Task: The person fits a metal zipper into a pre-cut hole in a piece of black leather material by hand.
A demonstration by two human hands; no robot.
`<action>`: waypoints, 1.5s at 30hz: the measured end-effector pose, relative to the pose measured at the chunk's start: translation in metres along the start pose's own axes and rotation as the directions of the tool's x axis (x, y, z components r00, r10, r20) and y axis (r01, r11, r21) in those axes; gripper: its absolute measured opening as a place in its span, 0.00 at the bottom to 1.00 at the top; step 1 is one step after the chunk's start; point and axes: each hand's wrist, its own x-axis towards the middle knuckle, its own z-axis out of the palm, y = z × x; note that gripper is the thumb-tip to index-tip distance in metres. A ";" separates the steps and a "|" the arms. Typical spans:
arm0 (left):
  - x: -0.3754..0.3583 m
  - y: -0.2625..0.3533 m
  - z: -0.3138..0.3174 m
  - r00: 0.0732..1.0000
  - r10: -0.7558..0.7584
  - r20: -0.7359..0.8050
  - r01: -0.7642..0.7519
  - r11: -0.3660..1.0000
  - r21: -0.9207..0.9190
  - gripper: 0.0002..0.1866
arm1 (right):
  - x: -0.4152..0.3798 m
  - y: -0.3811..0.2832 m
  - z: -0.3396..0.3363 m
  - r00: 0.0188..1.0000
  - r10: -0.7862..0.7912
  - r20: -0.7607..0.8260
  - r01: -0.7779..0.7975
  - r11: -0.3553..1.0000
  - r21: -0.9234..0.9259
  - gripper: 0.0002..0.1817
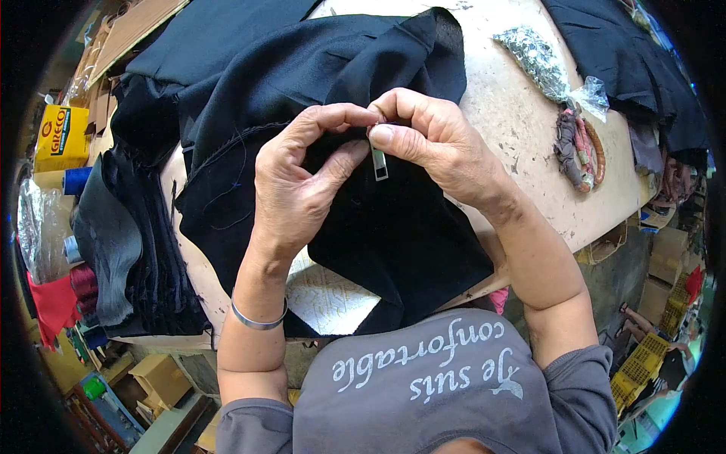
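Observation:
My right hand (427,140) pinches a small silver zipper pull (380,166) between thumb and index finger; its slotted end hangs down below the fingertips. My left hand (306,163), with a metal bangle (259,321) round the wrist, has its index fingertip touching the right fingertips. Its thumb and index finger are curled together at the edge of the black cloth (370,234), whose exact grip point is hidden. That cloth spreads under both hands, with loose threads along its left part.
Folded black cloth (272,68) lies beyond my hands, and stacked dark pieces (113,234) sit at the left. A plastic bag of silver metal bits (533,57) rests on the pale table (491,144). Thread spools (76,181) and a yellow box (64,136) stand far left.

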 end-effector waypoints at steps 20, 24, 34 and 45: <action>-0.002 0.000 -0.004 0.987 -0.155 -0.037 0.147 0.977 -0.155 0.10 | 0.000 0.002 -0.003 0.999 0.031 -0.042 -0.033 0.999 -0.029 0.08; -0.003 0.000 -0.004 0.991 -0.128 -0.027 0.124 0.984 -0.131 0.10 | -0.001 0.003 -0.001 0.999 0.033 -0.023 -0.033 0.999 0.009 0.07; -0.004 0.000 -0.001 0.992 -0.112 -0.060 0.105 0.989 -0.108 0.09 | -0.001 0.007 0.003 0.998 -0.019 -0.059 0.018 1.000 -0.025 0.07; -0.004 0.002 0.002 0.994 -0.057 -0.091 0.058 0.998 0.008 0.09 | -0.002 0.007 0.002 0.997 0.029 -0.077 -0.035 0.997 -0.075 0.07</action>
